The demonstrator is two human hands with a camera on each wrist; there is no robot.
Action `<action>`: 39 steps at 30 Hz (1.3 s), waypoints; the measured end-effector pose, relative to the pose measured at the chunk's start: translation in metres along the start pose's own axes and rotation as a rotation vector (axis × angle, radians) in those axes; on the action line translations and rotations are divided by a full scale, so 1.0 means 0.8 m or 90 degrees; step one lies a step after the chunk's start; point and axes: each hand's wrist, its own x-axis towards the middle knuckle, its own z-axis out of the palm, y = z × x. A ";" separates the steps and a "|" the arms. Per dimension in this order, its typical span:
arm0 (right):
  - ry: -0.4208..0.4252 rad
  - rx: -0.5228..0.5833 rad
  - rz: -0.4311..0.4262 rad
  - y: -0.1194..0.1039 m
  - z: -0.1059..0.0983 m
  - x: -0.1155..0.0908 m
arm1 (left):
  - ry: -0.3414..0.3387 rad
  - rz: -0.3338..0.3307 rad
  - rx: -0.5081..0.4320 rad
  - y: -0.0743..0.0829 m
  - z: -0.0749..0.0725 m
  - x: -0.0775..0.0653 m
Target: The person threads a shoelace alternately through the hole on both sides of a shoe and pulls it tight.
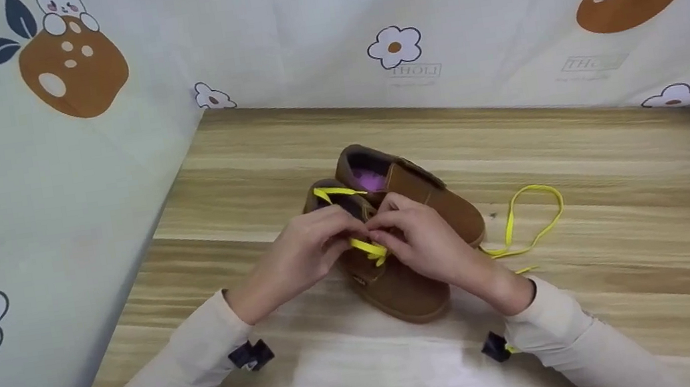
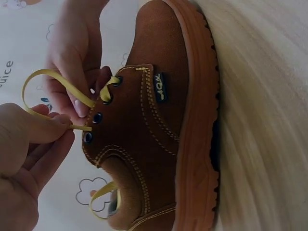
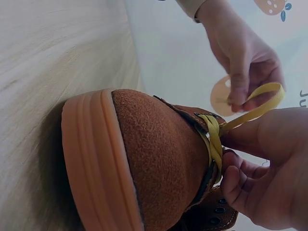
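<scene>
A brown suede shoe [image 1: 406,289] with a tan sole stands under both hands, its front eyelets threaded with a yellow shoelace [image 2: 41,72]. Between thumb and fingers, my left hand [image 1: 305,246] pinches that lace near its end. In the left wrist view, the lace tip points at the open eyelets [image 2: 97,118] near the ankle. My right hand [image 1: 429,239] grips the shoe at its lacing edge, thumb beside the lace and fingers curled around the flap [image 3: 211,166]. Another stretch of lace [image 1: 338,190] lies over the shoe's opening.
A matching brown shoe [image 1: 455,211] with a purple insole stands right behind the first. To its right, a loop of yellow lace [image 1: 551,191] lies on the wooden table [image 1: 628,235]. Printed white sheeting [image 1: 309,36] rises along the table's back and left.
</scene>
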 end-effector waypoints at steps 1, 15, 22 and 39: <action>0.000 0.004 0.002 0.000 0.000 0.000 | 0.001 0.002 -0.007 -0.001 0.001 0.000; -0.011 0.001 0.002 0.002 0.000 0.001 | -0.001 0.021 -0.013 0.000 0.005 -0.003; -0.007 0.007 0.000 0.003 0.001 0.001 | 0.011 0.041 -0.024 -0.004 0.011 -0.003; 0.007 0.019 0.028 0.004 -0.001 -0.005 | -0.173 -0.024 0.264 -0.013 0.002 0.021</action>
